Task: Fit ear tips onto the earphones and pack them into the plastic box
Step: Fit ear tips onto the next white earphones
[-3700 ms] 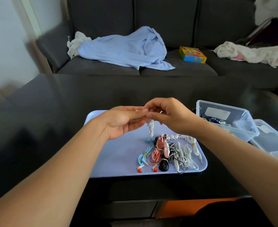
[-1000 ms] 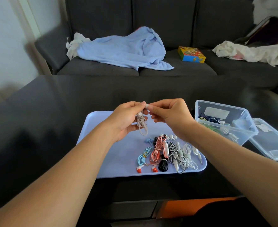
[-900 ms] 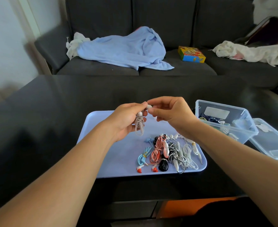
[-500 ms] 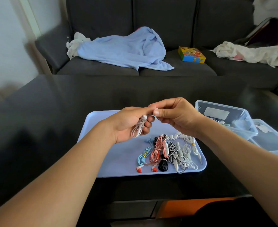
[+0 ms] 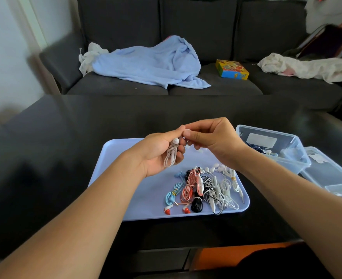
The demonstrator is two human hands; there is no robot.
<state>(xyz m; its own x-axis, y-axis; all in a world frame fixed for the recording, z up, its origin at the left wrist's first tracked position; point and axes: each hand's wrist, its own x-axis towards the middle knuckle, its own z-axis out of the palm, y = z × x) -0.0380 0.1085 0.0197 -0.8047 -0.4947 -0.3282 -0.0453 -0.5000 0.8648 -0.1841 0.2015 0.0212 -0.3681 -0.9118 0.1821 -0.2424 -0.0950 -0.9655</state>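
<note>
Resting in left hand point(image 5: 156, 153), bundled earphones point(image 5: 171, 155); right hand point(image 5: 214, 141) beside.

Right hand point(image 5: 214, 141) pinches sth white at its fingertips, too small to tell what. Part of the coiled earphone point(image 5: 171, 156) is hidden inside the left hand point(image 5: 158, 156). Plastic box point(image 5: 286, 158) contents are blurred through the wall; dark cords inside, can't tell how many. Lid point(image 5: 331, 176) is cut off at the right edge. Small white bits on the far side of the tray point(image 5: 126, 198) are partly hidden behind the right wrist. Dark object far right on the sofa point(image 5: 206, 89) is blurred and cut off.
</note>
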